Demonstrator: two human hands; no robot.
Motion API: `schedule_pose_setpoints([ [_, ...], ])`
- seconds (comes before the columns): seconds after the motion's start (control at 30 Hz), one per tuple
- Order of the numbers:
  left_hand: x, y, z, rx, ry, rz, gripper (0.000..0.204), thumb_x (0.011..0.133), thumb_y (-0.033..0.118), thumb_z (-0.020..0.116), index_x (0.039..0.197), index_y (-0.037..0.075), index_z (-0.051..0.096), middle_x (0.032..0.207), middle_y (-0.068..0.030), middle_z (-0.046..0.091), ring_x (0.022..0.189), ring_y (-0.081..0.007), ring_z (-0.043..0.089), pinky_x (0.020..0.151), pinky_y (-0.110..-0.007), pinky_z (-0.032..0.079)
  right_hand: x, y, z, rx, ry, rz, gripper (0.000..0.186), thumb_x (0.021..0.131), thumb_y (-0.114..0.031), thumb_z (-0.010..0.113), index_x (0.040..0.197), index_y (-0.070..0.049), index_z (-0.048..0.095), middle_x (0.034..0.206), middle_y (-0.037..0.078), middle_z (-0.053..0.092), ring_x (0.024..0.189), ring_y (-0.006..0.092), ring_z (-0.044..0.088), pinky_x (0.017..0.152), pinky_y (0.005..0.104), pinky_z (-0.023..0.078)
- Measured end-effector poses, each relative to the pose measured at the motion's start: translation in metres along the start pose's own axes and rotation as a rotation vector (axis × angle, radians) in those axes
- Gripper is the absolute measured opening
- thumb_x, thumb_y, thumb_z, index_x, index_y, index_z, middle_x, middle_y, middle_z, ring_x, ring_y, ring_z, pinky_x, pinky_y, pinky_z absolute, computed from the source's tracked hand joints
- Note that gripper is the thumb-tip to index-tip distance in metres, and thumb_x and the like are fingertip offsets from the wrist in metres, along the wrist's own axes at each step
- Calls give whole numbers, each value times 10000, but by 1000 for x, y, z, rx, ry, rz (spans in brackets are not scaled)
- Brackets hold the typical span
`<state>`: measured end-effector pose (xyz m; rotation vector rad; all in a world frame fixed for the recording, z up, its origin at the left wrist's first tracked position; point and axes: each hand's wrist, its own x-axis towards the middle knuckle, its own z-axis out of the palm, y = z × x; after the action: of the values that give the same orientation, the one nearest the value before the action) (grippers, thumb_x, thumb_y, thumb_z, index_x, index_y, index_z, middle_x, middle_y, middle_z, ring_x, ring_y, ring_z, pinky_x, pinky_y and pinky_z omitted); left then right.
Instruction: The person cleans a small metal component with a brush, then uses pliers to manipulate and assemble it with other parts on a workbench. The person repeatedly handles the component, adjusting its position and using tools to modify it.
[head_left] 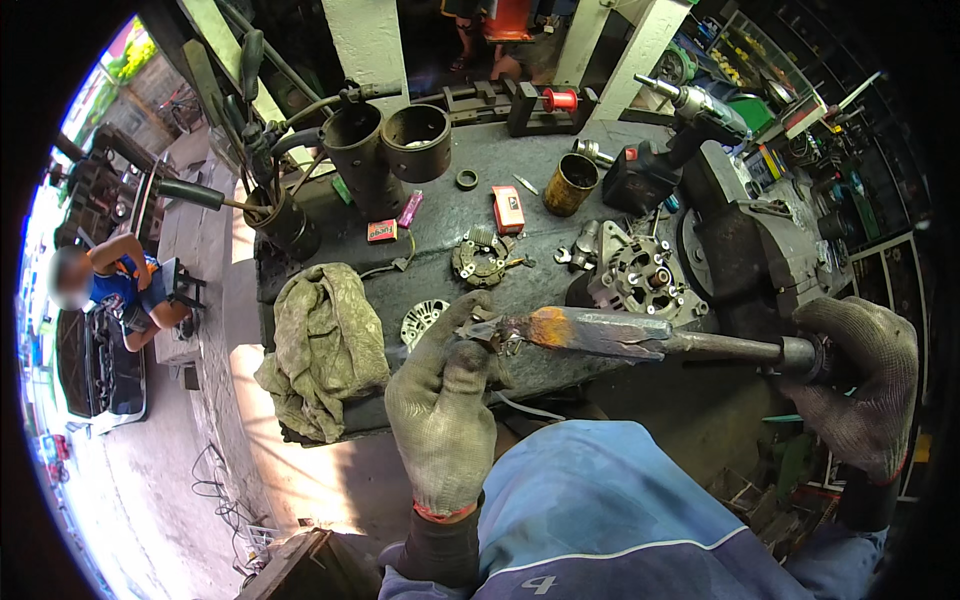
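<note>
Across the near edge of the bench lies what looks like a big soldering iron [610,332], its long metal head scorched orange near the left end. My gloved right hand [865,375] is closed around the handle end at the right. My gloved left hand [440,400] is closed, pinching a small metal part [487,331] against the scorched tip; its shape is partly hidden by the fingers. Just beyond the iron sits an opened alternator housing [620,262]. A round alternator inner part [478,262] and a slotted metal plate [420,318] lie near my left hand.
A crumpled green cloth [325,345] lies at the bench's left. Behind stand two dark metal cylinders [418,150], a rusty can [572,185], small boxes [508,208] and a cordless impact wrench [690,120]. A vise [745,250] is at right. A person [120,285] sits outside, left.
</note>
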<state>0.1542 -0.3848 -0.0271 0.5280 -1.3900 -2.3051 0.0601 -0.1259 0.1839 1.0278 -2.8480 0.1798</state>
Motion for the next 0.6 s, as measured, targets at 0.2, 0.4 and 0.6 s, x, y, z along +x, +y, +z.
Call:
schedule_pose_setpoints([
  [0.2, 3, 2, -3, -152, -36, -86, 572, 1097, 360, 679, 1475, -61, 596, 1162, -85, 741, 850, -126, 717, 687, -282, 613, -2, 0, 0, -111, -15, -29, 555, 552, -186, 934, 1066, -50, 774, 962, 136, 786, 854, 315, 776, 781, 425, 598],
  [0.4, 3, 2, -4, -195, -61, -111, 601, 1100, 380, 663, 1476, -79, 568, 1179, -102, 729, 898, -170, 739, 768, -340, 669, -2, -3, 7, -85, 31, 32, 505, 586, -190, 936, 1056, -91, 782, 898, 63, 745, 777, 243, 683, 802, 390, 520],
  [0.6, 4, 0, -9, -305, -99, -173, 596, 1097, 376, 665, 1485, -64, 563, 1172, -107, 714, 876, -178, 712, 774, -369, 627, -1, -3, 7, -66, 9, 18, 532, 558, -169, 932, 1059, -69, 781, 933, 98, 769, 807, 276, 726, 791, 399, 558],
])
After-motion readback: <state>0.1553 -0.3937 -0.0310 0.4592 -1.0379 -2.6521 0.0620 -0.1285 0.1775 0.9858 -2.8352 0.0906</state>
